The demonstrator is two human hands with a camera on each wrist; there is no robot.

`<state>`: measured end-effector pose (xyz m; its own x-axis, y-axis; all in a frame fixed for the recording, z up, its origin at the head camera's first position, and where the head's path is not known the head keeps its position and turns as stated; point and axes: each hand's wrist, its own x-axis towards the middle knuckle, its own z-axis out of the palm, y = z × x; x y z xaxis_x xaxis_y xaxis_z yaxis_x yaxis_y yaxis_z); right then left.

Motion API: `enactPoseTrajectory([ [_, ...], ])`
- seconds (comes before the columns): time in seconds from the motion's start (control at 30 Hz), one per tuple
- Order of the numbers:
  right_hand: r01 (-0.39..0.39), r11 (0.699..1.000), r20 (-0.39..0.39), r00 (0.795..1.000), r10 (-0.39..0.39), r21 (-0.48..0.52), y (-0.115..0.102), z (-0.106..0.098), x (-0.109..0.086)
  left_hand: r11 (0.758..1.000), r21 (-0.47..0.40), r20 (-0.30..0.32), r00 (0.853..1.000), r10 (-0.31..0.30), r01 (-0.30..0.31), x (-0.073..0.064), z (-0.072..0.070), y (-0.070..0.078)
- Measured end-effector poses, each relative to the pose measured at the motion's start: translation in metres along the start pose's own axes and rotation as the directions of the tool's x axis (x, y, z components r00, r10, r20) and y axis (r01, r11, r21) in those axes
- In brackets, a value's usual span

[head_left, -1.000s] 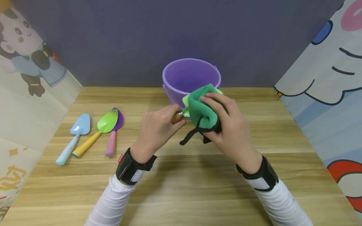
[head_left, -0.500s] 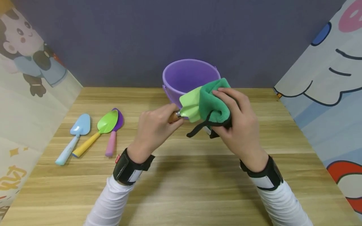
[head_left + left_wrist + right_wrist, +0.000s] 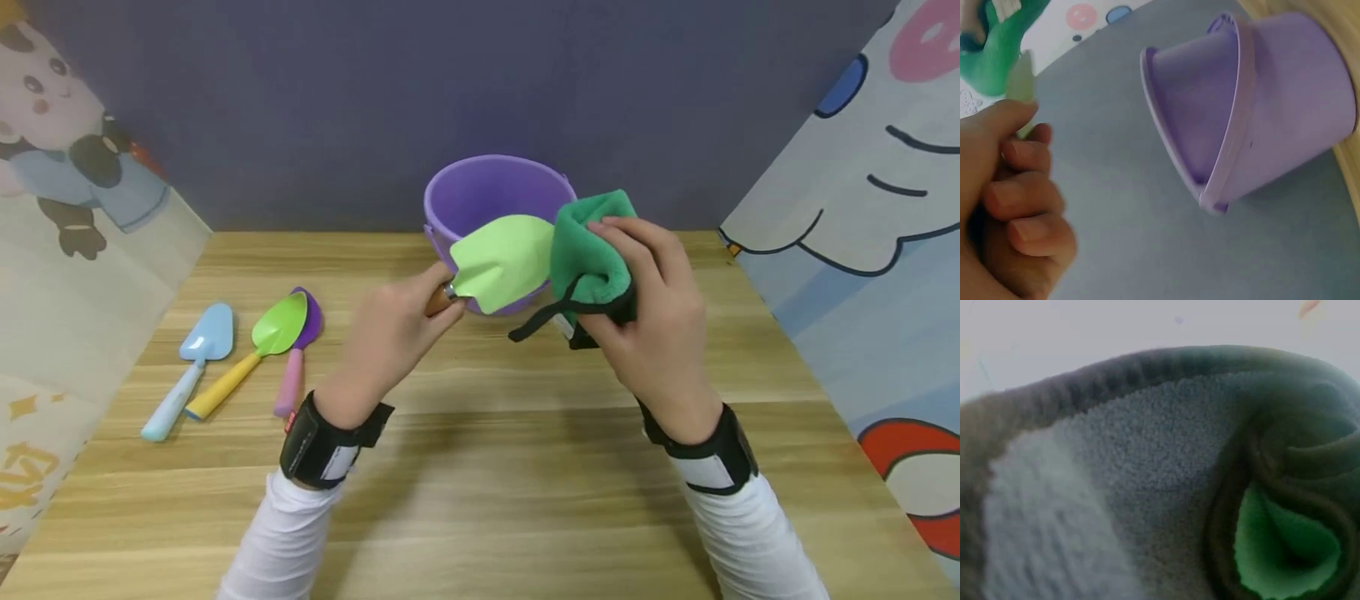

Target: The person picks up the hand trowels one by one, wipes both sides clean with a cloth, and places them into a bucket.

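Note:
My left hand (image 3: 390, 329) grips the brown handle of a trowel with a pale green blade (image 3: 504, 260). In the left wrist view the fingers of that hand (image 3: 1016, 194) curl round the handle, and the blade shows almost edge-on. A folded green cloth (image 3: 588, 250) with black edging and a black loop is held in my right hand (image 3: 652, 312), right at the blade's tip. Cloth folds (image 3: 1285, 544) fill much of the right wrist view and hide the fingers there. Behind the trowel stands a purple bucket (image 3: 442, 196), partly covered by the blade in the head view.
On the left of the wooden table (image 3: 480, 500) lie a light blue trowel (image 3: 206, 333), a green scoop with a yellow handle (image 3: 281, 323) and a purple one with a pink handle (image 3: 291, 379). The green scoop overlaps the purple one. A grey wall (image 3: 337, 117) rises behind the bucket.
The cloth has slid rightward along the blade to its tip, uncovering the pale green blade. My left hand has shifted left and slightly up with the trowel.

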<state>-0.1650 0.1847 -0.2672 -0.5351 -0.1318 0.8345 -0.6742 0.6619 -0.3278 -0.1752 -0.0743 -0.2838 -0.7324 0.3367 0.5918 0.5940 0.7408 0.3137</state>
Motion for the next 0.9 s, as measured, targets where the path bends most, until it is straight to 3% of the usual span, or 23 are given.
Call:
enactPoseTrajectory([
  [0.1, 0.006, 1.000, 0.011, 1.000, -0.006, -0.018, 0.000, -0.002, 0.002, 0.994, 0.024, 0.088, 0.990, -0.106, 0.105, 0.007, -0.009, -0.005],
  [0.23, 0.006, 1.000, -0.013, 1.000, -0.006, -0.012, 0.000, -0.004, 0.003, 0.974, 0.116, 0.196, 0.957, -0.212, 0.192, 0.029, -0.015, -0.012],
  [0.33, 0.002, 1.000, -0.036, 0.999, -0.002, -0.010, -0.001, -0.006, 0.004, 0.973, 0.127, 0.283, 0.933, -0.224, 0.195, 0.054, -0.011, -0.021],
  [0.47, -0.001, 1.000, -0.031, 1.000, 0.001, -0.017, -0.002, -0.007, 0.003, 0.980, 0.114, 0.402, 0.895, -0.196, 0.163, 0.084, 0.000, -0.036],
  [0.73, 0.002, 1.000, -0.043, 0.999, -0.001, 0.001, -0.007, -0.003, 0.006, 0.964, 0.257, 0.536, 0.819, -0.205, 0.073, 0.122, 0.011, -0.057],
  [0.83, -0.001, 1.000, -0.046, 0.999, 0.001, 0.002, -0.008, -0.001, 0.007, 0.951, 0.303, 0.587, 0.776, -0.229, 0.051, 0.132, 0.016, -0.065],
  [0.9, 0.001, 1.000, -0.039, 0.999, -0.001, 0.001, -0.008, 0.001, 0.008, 0.944, 0.328, 0.628, 0.736, -0.251, 0.042, 0.138, 0.019, -0.069],
])
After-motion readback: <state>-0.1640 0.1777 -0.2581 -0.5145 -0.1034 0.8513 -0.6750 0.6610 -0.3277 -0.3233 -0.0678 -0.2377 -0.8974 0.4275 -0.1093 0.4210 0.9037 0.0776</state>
